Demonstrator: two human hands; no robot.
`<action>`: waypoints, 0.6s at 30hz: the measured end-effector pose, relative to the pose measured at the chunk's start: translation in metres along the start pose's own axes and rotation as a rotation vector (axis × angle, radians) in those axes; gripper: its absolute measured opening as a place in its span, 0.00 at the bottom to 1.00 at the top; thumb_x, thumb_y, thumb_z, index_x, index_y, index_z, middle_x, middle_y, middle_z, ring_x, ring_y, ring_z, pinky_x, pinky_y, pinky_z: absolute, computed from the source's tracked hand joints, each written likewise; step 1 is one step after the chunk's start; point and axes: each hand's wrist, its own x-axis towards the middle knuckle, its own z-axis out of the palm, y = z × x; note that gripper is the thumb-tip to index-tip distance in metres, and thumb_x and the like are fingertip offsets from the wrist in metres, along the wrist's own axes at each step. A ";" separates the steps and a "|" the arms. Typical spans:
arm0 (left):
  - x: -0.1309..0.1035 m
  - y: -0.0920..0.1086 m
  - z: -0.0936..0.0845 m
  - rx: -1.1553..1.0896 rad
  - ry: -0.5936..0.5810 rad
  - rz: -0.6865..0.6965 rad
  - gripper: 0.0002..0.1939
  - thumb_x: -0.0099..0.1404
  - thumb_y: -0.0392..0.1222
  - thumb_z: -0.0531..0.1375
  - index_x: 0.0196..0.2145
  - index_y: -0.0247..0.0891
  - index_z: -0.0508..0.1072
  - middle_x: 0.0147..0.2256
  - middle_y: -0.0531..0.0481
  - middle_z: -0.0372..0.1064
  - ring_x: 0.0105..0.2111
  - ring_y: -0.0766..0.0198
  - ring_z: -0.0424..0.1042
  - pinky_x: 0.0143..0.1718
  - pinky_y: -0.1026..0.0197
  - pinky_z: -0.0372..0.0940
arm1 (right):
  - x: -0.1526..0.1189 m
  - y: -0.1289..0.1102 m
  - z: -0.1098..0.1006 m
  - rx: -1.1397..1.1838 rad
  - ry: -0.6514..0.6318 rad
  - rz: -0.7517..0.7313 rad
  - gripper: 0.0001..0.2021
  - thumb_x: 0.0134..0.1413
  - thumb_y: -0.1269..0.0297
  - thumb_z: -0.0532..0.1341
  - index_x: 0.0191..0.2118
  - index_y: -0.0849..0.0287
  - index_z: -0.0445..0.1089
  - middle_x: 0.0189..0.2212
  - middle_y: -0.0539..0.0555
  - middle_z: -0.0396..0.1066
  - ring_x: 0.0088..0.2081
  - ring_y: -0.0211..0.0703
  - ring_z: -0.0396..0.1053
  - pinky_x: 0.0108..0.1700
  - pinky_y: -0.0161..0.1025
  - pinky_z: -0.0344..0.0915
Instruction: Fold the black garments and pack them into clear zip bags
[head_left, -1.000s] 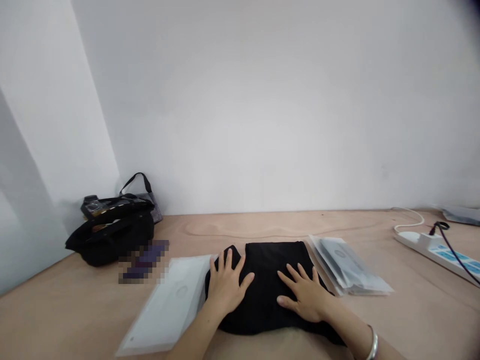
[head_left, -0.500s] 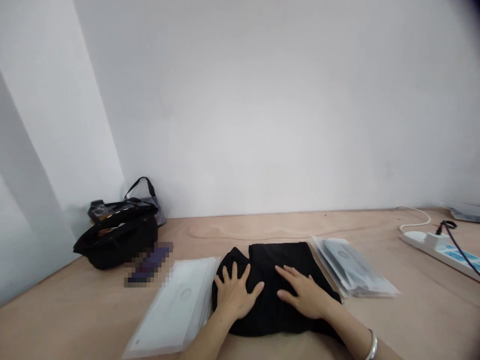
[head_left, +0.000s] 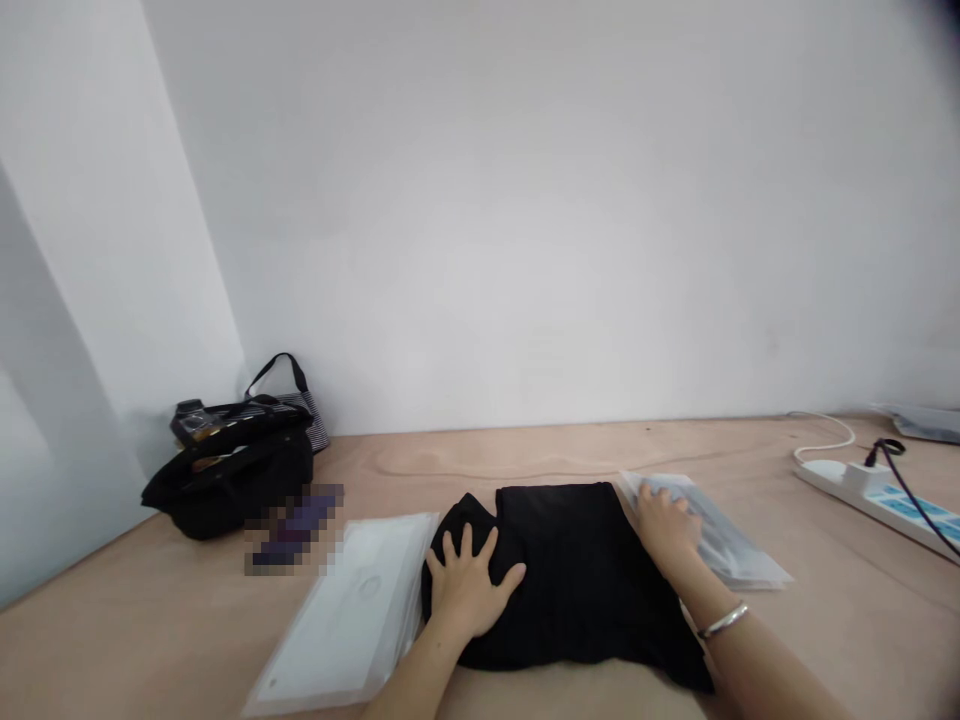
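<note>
Black cloth (head_left: 577, 580) lying between the two hands — how do you reckon that handles? Go left to right for me.

Sure. Farthest left of the grip there's a dark bag (head_left: 240, 490), well apart. Just beside the left hand (head_left: 466, 592) is a whitish plastic sleeve (head_left: 345, 610), probably light and a bit slippery. That hand sits palm down on the cloth's left part, fingers spread wide, not pinching anything.

And the cloth itself?

Looks soft and floppy to me, likely light, nothing fragile. Under the left palm it's bunched with a pointy fold; to the right of that palm it lies pretty flat. I'd take it by the straight far edge, one hand near each end, because a grab in the middle would probably just wrinkle it.

What's the right hand (head_left: 670, 530) up to?

It's off the cloth, just past its right edge, on the clear packets (head_left: 735, 555). Fingers slightly bent — can't tell if they're pinching a layer or only resting. Those look thin and slick, so I'd go for a corner or edge. Further right of that hand is a power strip (head_left: 877, 495), not touched.
</note>
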 end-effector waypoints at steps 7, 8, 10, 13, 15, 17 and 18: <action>0.004 -0.004 -0.001 -0.122 0.057 -0.034 0.34 0.59 0.67 0.37 0.57 0.48 0.56 0.59 0.42 0.49 0.58 0.39 0.44 0.53 0.37 0.40 | -0.009 -0.018 -0.022 0.040 0.105 -0.185 0.16 0.49 0.80 0.48 0.41 0.65 0.66 0.36 0.63 0.68 0.41 0.54 0.63 0.38 0.44 0.58; 0.003 -0.005 -0.004 -0.152 0.101 -0.033 0.32 0.61 0.64 0.37 0.57 0.47 0.55 0.59 0.43 0.49 0.58 0.41 0.44 0.53 0.38 0.41 | -0.012 -0.025 -0.026 0.084 0.128 -0.259 0.18 0.47 0.81 0.48 0.43 0.64 0.66 0.38 0.62 0.68 0.41 0.53 0.62 0.40 0.44 0.58; 0.002 -0.007 -0.011 -0.205 0.231 -0.003 0.29 0.64 0.59 0.39 0.57 0.45 0.55 0.58 0.43 0.50 0.58 0.46 0.45 0.54 0.42 0.44 | -0.020 -0.040 -0.031 0.248 0.186 -0.457 0.23 0.44 0.84 0.48 0.46 0.62 0.64 0.42 0.60 0.67 0.41 0.50 0.61 0.43 0.43 0.57; -0.002 -0.010 -0.024 -0.262 0.469 0.108 0.25 0.66 0.52 0.40 0.56 0.40 0.58 0.56 0.44 0.53 0.58 0.53 0.47 0.55 0.46 0.46 | -0.033 -0.061 -0.032 0.586 0.204 -0.821 0.26 0.43 0.85 0.45 0.47 0.59 0.63 0.42 0.56 0.66 0.41 0.45 0.60 0.44 0.41 0.58; -0.003 -0.011 -0.031 -0.290 0.570 0.200 0.23 0.66 0.49 0.42 0.54 0.39 0.61 0.54 0.45 0.57 0.57 0.55 0.50 0.56 0.48 0.47 | -0.041 -0.069 -0.030 0.767 0.128 -1.019 0.23 0.45 0.84 0.45 0.43 0.56 0.65 0.39 0.54 0.67 0.40 0.43 0.60 0.43 0.39 0.59; -0.005 -0.011 -0.035 -0.305 0.562 0.313 0.21 0.66 0.48 0.44 0.52 0.40 0.63 0.52 0.45 0.59 0.56 0.56 0.52 0.56 0.49 0.49 | -0.045 -0.072 -0.026 0.897 0.040 -1.107 0.20 0.44 0.83 0.46 0.38 0.56 0.65 0.37 0.53 0.67 0.40 0.41 0.61 0.43 0.38 0.60; -0.005 -0.011 -0.036 -0.302 0.512 0.379 0.20 0.66 0.49 0.45 0.51 0.42 0.64 0.53 0.46 0.59 0.56 0.56 0.52 0.56 0.50 0.49 | -0.046 -0.072 -0.024 0.944 0.006 -1.105 0.19 0.43 0.83 0.46 0.37 0.57 0.65 0.36 0.53 0.66 0.40 0.40 0.61 0.43 0.38 0.60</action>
